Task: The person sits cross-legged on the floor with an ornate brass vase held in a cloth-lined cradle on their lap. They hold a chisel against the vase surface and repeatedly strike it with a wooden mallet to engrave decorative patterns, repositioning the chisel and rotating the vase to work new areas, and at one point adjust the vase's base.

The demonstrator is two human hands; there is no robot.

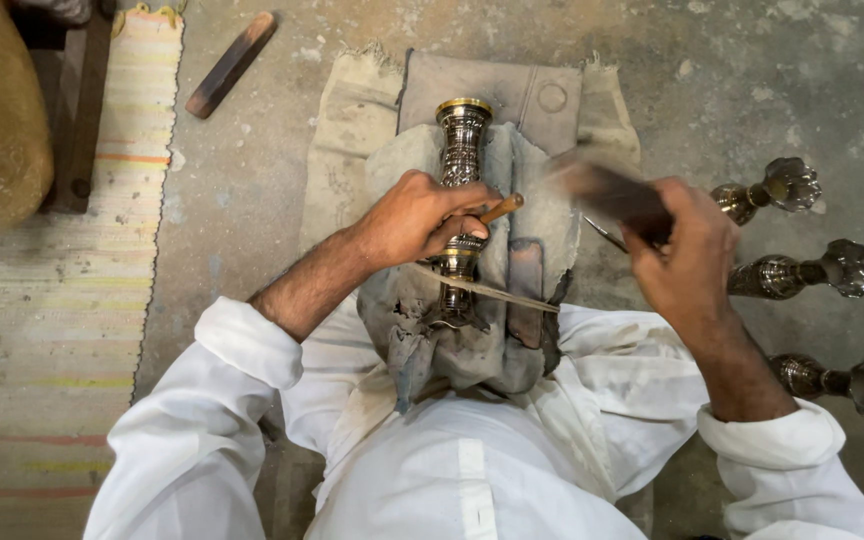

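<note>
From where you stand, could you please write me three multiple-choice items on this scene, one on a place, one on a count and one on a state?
1. Where does the engraved metal stem lie?
A. on grey cloth padding over the lap
B. on the striped mat
C. inside a box

2. How many similar metal pieces lie on the floor by the right arm?
A. one
B. three
C. five

3. What is the right hand doing?
A. resting open on the floor
B. gripping a dark wooden striker, blurred with motion
C. holding a cup

Answers: 1 A, the stem rests on the padding; 2 B, three flower-headed pieces lie side by side; 3 B, the striker is smeared while the left hand holds a wooden-handled chisel against the stem.
</note>
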